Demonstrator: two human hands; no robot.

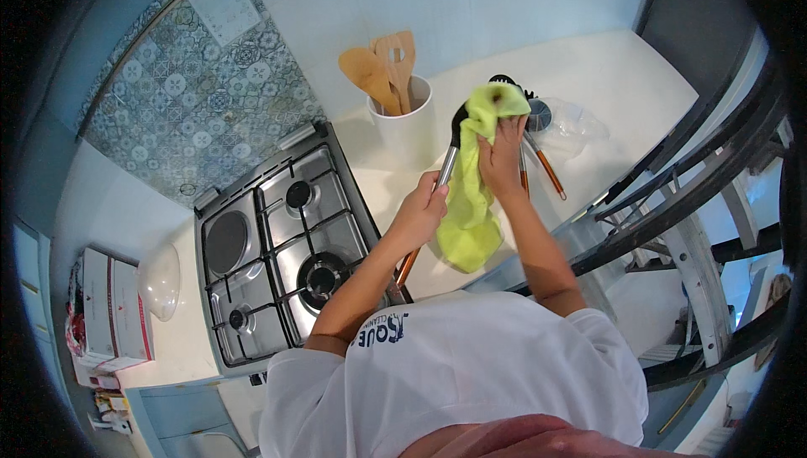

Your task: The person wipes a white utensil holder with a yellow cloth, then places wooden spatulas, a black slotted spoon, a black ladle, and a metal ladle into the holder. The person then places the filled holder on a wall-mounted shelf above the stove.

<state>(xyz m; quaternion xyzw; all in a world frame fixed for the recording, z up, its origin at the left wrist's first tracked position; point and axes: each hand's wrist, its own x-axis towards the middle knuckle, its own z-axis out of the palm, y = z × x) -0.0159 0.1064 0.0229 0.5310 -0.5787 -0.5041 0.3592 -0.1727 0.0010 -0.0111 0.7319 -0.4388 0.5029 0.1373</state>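
My left hand grips the metal handle of a black-headed kitchen utensil, whose copper-coloured end slants down towards the stove. Against the utensil's head, my right hand presses a yellow-green cloth. The cloth covers part of the head and hangs down over the counter; a dark mark shows near its top. Just right of my right hand lie more black utensils with copper-coloured handles. Their heads are partly hidden by the cloth and my fingers.
A white holder with wooden utensils stands behind my left hand. To the left is a cooker hob. Clear plastic lies on the pale counter. A ladder stands at right; a box sits far left.
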